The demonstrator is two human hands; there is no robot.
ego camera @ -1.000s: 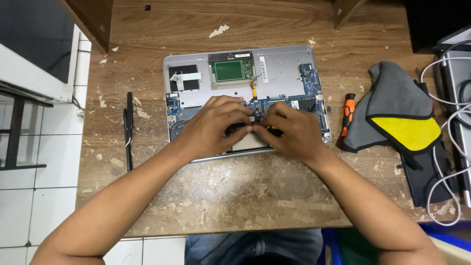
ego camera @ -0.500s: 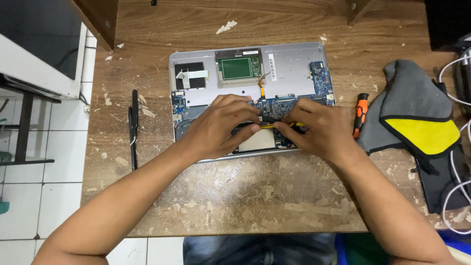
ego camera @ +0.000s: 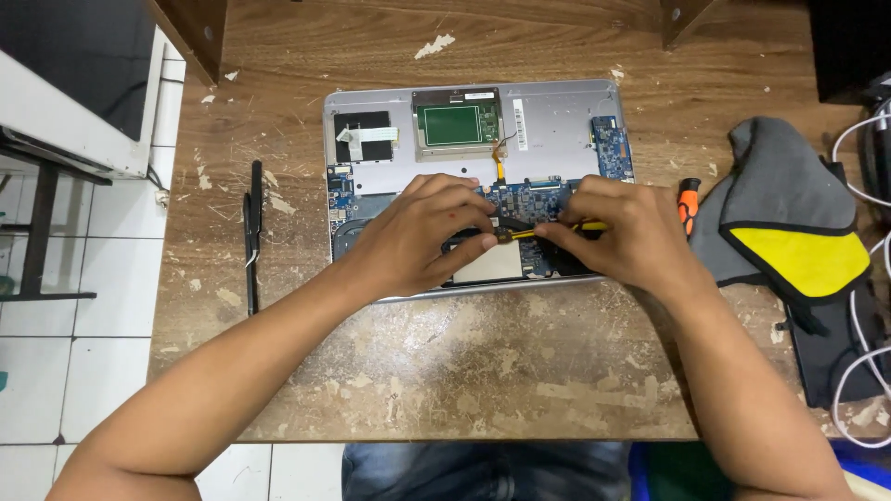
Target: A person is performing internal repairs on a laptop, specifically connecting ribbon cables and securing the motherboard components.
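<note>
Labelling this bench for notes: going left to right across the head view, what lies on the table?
Black strip part → opened laptop base → orange-handled screwdriver → grey and yellow pouch → white cables.

Left hand point(ego camera: 422, 237) and right hand point(ego camera: 626, 232) — fingers curled, nearly meeting.

The surface point(ego camera: 445, 371) is worn, rough wood with flaking pale patches. The opened laptop point(ego camera: 557, 121) shows matt silver metal casing and a blue circuit board point(ego camera: 520, 197). A grey-and-yellow cloth point(ego camera: 789, 223) looks soft, matt.
</note>
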